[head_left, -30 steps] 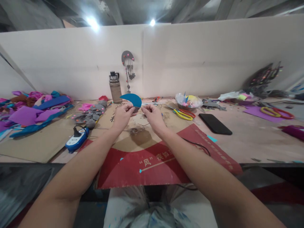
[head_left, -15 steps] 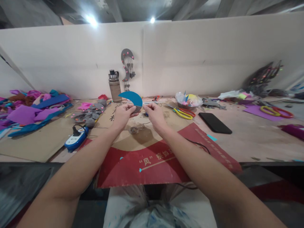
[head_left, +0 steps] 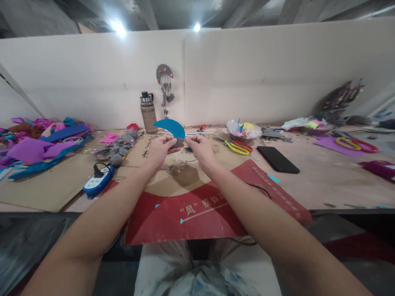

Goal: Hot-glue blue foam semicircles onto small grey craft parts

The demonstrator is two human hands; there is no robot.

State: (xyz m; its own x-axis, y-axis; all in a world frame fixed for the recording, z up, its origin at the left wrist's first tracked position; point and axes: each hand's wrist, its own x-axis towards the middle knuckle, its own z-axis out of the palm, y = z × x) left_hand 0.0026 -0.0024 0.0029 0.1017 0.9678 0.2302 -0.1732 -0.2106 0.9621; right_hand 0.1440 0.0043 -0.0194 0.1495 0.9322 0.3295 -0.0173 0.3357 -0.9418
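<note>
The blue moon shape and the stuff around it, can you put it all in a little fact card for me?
Shape: blue crescent, held up
Left hand: pinching the crescent's lower end
Right hand: fingertips by its edge; touching or not, I can't tell
Below: red-and-tan sheet
Behind: bottle, gray hanging decoration
Right side: scissors with yellow and red handles, black phone
Left side: blue-and-white power strip, plug in it
</note>
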